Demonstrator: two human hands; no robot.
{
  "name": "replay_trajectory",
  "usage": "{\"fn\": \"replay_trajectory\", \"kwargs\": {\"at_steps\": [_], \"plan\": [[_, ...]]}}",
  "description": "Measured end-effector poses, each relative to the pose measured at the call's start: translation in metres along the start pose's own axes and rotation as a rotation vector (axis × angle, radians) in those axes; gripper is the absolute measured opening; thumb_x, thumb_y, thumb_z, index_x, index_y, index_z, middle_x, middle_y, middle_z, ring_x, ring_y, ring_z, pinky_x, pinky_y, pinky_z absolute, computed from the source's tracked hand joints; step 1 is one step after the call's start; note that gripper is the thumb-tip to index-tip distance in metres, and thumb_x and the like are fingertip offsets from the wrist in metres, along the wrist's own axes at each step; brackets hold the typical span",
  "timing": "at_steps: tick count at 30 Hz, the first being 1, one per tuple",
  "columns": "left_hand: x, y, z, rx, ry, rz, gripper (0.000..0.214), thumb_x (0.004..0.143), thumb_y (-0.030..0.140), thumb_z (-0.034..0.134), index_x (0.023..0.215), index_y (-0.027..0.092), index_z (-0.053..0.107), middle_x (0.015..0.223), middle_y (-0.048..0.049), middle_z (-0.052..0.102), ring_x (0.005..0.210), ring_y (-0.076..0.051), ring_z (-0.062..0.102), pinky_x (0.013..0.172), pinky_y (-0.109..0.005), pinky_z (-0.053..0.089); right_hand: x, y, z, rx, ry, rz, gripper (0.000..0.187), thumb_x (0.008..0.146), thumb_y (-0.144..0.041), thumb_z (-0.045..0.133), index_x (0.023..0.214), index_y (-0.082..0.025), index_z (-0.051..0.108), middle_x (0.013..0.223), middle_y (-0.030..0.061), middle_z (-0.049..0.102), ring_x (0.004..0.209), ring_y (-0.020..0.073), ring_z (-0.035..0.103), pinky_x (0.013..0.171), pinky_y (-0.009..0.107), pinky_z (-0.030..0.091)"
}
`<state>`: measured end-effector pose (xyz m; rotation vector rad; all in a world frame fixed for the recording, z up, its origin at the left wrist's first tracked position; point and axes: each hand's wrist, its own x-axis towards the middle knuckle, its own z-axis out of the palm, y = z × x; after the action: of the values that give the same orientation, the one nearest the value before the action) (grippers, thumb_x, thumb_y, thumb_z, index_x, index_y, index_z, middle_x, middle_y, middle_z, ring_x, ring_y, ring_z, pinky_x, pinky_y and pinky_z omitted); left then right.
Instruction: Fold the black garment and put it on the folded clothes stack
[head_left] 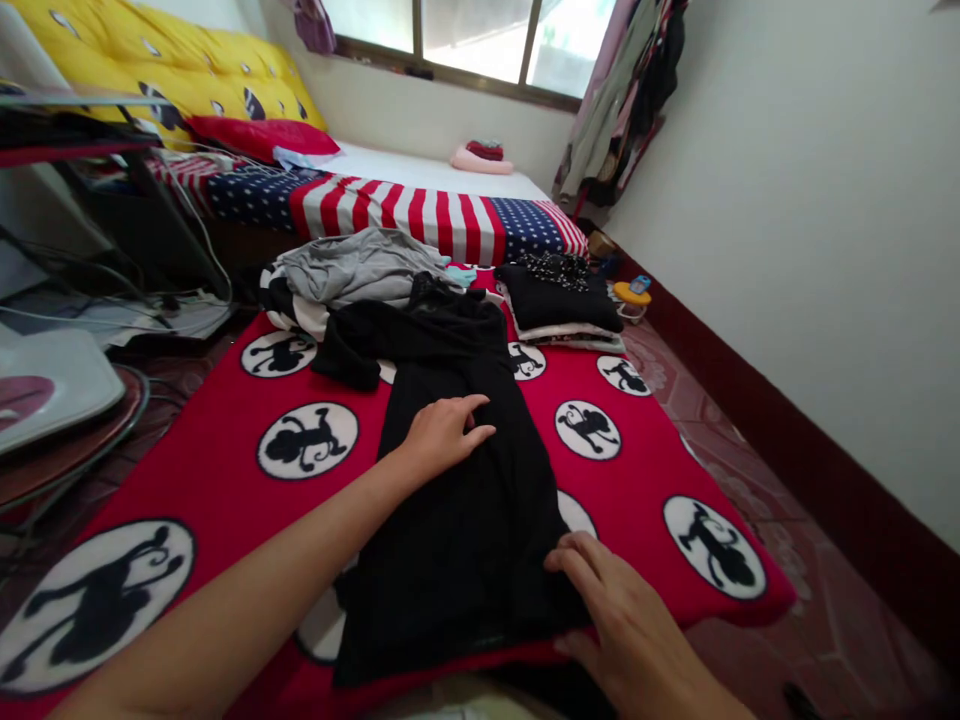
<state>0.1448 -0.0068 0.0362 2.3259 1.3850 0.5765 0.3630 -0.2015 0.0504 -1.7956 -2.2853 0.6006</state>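
Note:
A black long-sleeved garment (457, 510) lies spread lengthwise on the red blanket, with its hem nearest me and its neck end at the far side. One sleeve reaches out to the left, bent. My left hand (448, 432) is over the middle of the garment, thumb and fingers stretched out, holding nothing. At the garment's lower right edge, my right hand (615, 605) touches the cloth with its thumb apart from its fingers. No cloth shows pinched in it. Beyond the garment's neck end sits a loose heap with a grey garment (360, 265) on top.
The red blanket (217, 440) has black monkey figures in white circles. A folded clothes stack (559, 300) stands at the far right. Behind are a bed (420, 215) and hanging clothes (626, 100). A stool (75, 450) is at left, a wall (810, 250) at right.

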Motion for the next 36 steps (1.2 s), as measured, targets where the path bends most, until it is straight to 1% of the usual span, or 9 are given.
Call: {"fn": "replay_trajectory", "kwargs": {"at_steps": [6,11,14,18,23,25,28,32,36], "plan": [[0.001,0.026,0.006,0.16,-0.047,-0.168,0.056,0.083,0.05,0.061,0.131,0.024,0.053,0.095,-0.0108,0.07,0.091,-0.032,0.067,0.075,-0.039,0.05,0.01,0.014,0.008,0.199,0.141,-0.069,0.025,0.071,-0.001,0.046,0.084,-0.021,0.054,0.091,0.0047,0.06,0.087,0.0188,0.058,0.076,0.03,0.046],[0.004,0.037,0.015,0.221,0.03,-0.293,0.079,0.079,0.049,0.066,0.145,0.024,0.033,0.116,-0.0161,0.061,0.094,-0.033,0.067,0.077,-0.041,0.051,0.01,0.018,0.006,0.411,0.288,-0.001,0.013,0.079,-0.011,0.049,0.082,-0.021,0.056,0.075,-0.0001,0.06,0.07,0.0149,0.057,0.064,0.025,0.044],[0.008,0.035,0.022,0.119,0.055,-0.305,0.075,0.077,0.041,0.069,0.143,0.025,0.037,0.116,-0.0143,0.06,0.095,-0.032,0.066,0.079,-0.04,0.05,0.007,0.02,0.009,0.527,0.408,0.1,0.008,0.085,-0.021,0.053,0.088,-0.021,0.06,0.079,0.0008,0.065,0.074,0.0159,0.062,0.068,0.026,0.048],[0.012,0.024,0.022,-0.18,0.031,-0.293,0.041,0.076,0.028,0.066,0.117,0.027,0.061,0.087,-0.0035,0.066,0.088,-0.026,0.065,0.081,-0.038,0.048,0.006,0.031,0.016,0.513,0.518,0.134,0.016,0.085,-0.021,0.055,0.1,-0.021,0.061,0.09,0.0049,0.068,0.081,0.0185,0.066,0.071,0.028,0.053],[0.013,0.01,0.02,-0.382,0.03,-0.279,0.024,0.076,0.024,0.061,0.099,0.024,0.067,0.073,0.0005,0.059,0.075,-0.019,0.061,0.073,-0.031,0.051,0.009,0.046,0.021,0.159,0.619,-0.203,0.054,0.081,-0.004,0.047,0.128,-0.029,0.058,0.129,0.0098,0.054,0.114,0.0227,0.056,0.088,0.037,0.052],[0.014,0.007,0.02,-0.496,0.013,-0.3,0.023,0.079,0.022,0.056,0.1,0.021,0.066,0.071,0.0008,0.057,0.07,-0.016,0.061,0.064,-0.027,0.053,0.009,0.048,0.02,0.056,0.606,-0.375,0.057,0.081,0.0,0.044,0.124,-0.033,0.063,0.136,0.0076,0.049,0.121,0.0233,0.052,0.092,0.04,0.05],[0.016,0.003,0.017,-0.649,-0.014,-0.334,0.028,0.079,0.015,0.048,0.103,0.016,0.062,0.072,0.0004,0.058,0.066,-0.013,0.061,0.057,-0.024,0.054,0.007,0.046,0.015,0.04,0.543,-0.525,0.046,0.081,-0.002,0.047,0.112,-0.029,0.068,0.137,0.0082,0.048,0.124,0.0258,0.05,0.096,0.044,0.048],[0.018,-0.004,0.012,-0.736,0.014,-0.353,0.032,0.077,0.009,0.043,0.103,0.014,0.06,0.077,-0.0011,0.062,0.062,-0.01,0.06,0.057,-0.022,0.053,0.004,0.036,0.009,0.153,0.444,-0.501,0.022,0.085,-0.012,0.054,0.101,-0.021,0.066,0.124,0.0124,0.057,0.114,0.025,0.055,0.091,0.042,0.05],[0.019,-0.014,0.014,-0.676,0.055,-0.341,0.027,0.077,0.011,0.046,0.095,0.014,0.065,0.077,-0.0016,0.061,0.056,-0.01,0.055,0.054,-0.022,0.049,0.01,0.026,0.011,0.158,0.317,-0.491,0.006,0.089,-0.023,0.059,0.085,-0.02,0.063,0.098,0.0081,0.065,0.09,0.0194,0.061,0.079,0.034,0.05]]}}
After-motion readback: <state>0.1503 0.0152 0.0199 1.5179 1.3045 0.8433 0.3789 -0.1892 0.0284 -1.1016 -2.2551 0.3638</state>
